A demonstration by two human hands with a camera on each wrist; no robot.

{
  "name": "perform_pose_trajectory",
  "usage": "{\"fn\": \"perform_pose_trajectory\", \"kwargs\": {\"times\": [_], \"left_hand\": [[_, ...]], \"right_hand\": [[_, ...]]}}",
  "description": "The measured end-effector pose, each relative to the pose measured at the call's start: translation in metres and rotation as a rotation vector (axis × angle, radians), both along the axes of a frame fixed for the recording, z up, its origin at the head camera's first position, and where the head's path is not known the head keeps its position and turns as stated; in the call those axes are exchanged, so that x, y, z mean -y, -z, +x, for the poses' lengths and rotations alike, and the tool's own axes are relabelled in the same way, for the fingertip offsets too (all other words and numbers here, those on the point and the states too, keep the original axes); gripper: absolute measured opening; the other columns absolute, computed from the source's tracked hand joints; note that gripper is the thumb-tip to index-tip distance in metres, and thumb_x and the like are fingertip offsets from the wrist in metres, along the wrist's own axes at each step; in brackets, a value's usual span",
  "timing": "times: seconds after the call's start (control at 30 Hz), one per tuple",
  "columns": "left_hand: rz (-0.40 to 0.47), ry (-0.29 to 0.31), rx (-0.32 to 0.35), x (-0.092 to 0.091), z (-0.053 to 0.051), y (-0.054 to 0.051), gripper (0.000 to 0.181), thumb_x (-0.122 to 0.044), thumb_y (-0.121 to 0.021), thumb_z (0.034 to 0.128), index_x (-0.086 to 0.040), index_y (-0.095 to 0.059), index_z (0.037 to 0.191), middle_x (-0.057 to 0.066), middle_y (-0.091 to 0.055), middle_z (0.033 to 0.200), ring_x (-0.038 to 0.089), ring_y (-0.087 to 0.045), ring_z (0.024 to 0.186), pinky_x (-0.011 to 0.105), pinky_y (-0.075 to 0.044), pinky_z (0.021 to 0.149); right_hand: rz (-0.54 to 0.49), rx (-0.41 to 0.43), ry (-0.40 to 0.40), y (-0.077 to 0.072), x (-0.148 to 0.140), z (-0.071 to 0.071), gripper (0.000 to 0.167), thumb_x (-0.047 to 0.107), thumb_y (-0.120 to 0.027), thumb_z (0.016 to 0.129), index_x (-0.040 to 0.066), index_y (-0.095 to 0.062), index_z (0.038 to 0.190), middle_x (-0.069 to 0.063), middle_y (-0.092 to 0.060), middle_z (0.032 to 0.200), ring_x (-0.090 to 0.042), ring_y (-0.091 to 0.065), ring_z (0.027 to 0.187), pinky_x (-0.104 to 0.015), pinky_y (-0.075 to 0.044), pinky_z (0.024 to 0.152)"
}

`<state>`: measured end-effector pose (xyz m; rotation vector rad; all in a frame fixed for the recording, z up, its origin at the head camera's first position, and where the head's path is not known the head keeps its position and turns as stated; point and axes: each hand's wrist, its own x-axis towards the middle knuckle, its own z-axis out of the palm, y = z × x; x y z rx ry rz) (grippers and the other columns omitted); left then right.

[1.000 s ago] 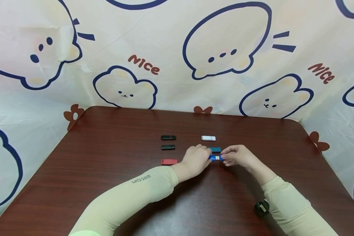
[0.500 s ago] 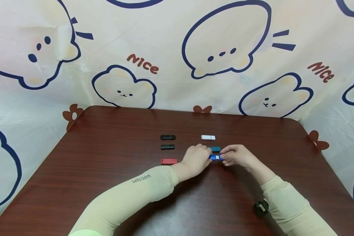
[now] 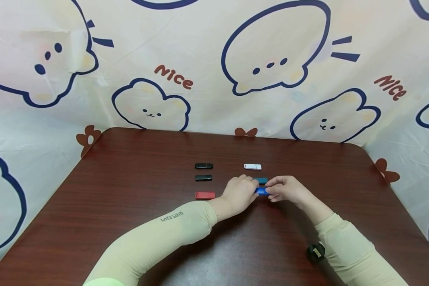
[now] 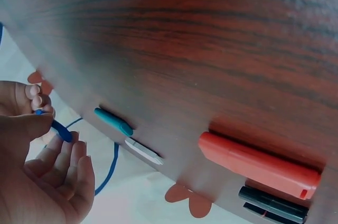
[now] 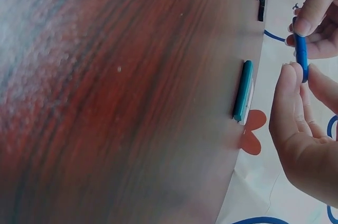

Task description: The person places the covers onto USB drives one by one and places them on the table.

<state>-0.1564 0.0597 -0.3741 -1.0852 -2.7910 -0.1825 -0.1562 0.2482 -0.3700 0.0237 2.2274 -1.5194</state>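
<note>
A blue USB flash drive [image 3: 262,191] is held between both hands above the dark table. My left hand [image 3: 238,193] pinches its left end between thumb and fingers. At the other end, the fingertips of my right hand [image 3: 287,188] grip it; the right wrist view shows the blue stick [image 5: 301,57] bridging the two hands, with no metal plug showing. Just behind the hands lies a teal USB flash drive [image 3: 261,180], partly covered by the left hand in the head view. A red USB flash drive [image 3: 205,195] lies left of the left hand, near its wrist.
Two black USB flash drives, one farther back [image 3: 203,166] and one nearer [image 3: 203,178], lie left of centre. A white one [image 3: 252,167] lies behind the teal one. A patterned cloth [image 3: 207,107] hangs around the brown table [image 3: 146,159].
The metal plug that showed between the blue halves has gone from sight, as the halves came together. Both hands have stayed nearly in place; the other drives have not moved.
</note>
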Motion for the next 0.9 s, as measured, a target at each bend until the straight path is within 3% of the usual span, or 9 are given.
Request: {"fn": "perform_pose_trajectory", "kwargs": {"times": [0.27, 0.53, 0.9], "left_hand": [[0.027, 0.0, 0.044, 0.0001, 0.0013, -0.0018, 0.021, -0.03, -0.062, 0.09, -0.012, -0.067, 0.1, 0.0, -0.066, 0.089, 0.011, -0.061, 0.08, 0.022, -0.051, 0.066], [0.091, 0.011, 0.132, 0.0006, 0.0027, -0.0014, 0.022, -0.025, -0.061, 0.091, -0.007, -0.065, 0.103, 0.003, -0.064, 0.092, 0.011, -0.061, 0.084, 0.022, -0.052, 0.074], [0.115, 0.024, 0.13, -0.0006, 0.005, -0.0024, 0.022, -0.022, -0.06, 0.0916, -0.005, -0.065, 0.104, 0.005, -0.066, 0.096, 0.014, -0.06, 0.089, 0.023, -0.052, 0.079]], "right_hand": [[-0.016, -0.001, -0.007, -0.002, 0.0011, 0.0002, 0.033, 0.009, -0.06, 0.09, -0.015, -0.053, 0.111, -0.006, -0.069, 0.079, -0.008, -0.065, 0.068, -0.028, -0.056, 0.069], [-0.018, 0.004, -0.002, -0.0024, 0.0025, -0.0001, 0.032, 0.008, -0.06, 0.09, -0.015, -0.053, 0.111, -0.004, -0.068, 0.077, -0.008, -0.064, 0.067, -0.028, -0.056, 0.069], [-0.044, 0.016, 0.025, -0.0073, 0.0048, 0.0021, 0.027, 0.005, -0.06, 0.089, -0.015, -0.055, 0.106, -0.003, -0.068, 0.075, -0.008, -0.064, 0.066, -0.028, -0.056, 0.068]]}}
